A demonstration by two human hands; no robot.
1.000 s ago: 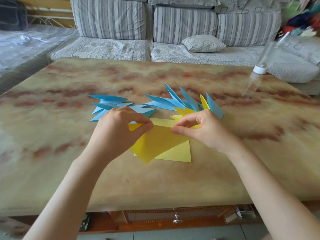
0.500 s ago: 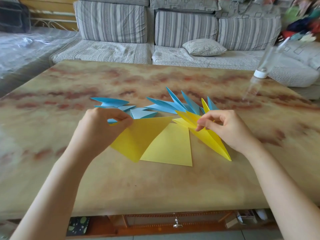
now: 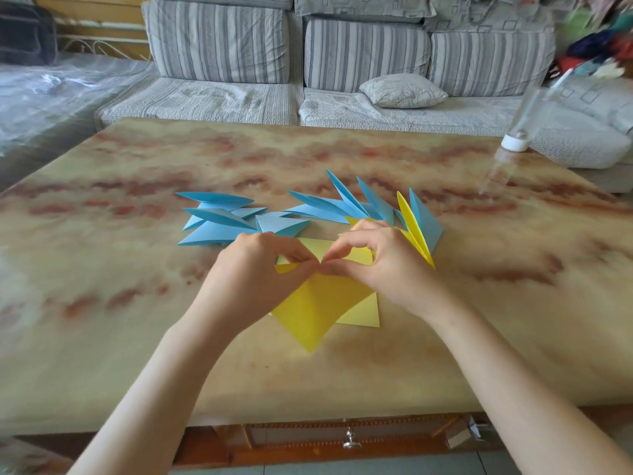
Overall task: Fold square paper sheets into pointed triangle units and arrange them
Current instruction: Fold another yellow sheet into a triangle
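Soft, even daylight in a wide-angle view.
The glossy bench (image 3: 137, 303) carries a pale sheen along its left side and a faint mirror image of the clear bottle (image 3: 524, 121); the shadow under the yellow sheet (image 3: 315, 310) is weak and diffuse. Straight edges bow near the borders, and the coloured heap (image 3: 603, 39) at the top right smears into blur.

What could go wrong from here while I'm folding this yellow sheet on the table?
1. The left-hand grip and right-hand grip pinch the yellow sheet only at its top; its lower point bows unflattened, so the crease may skew.
2. A second yellow sheet lies beneath; it could get dragged or creased too.
3. The right-hand grip sits beside the standing yellow unit and blue units; a nudge might topple them.
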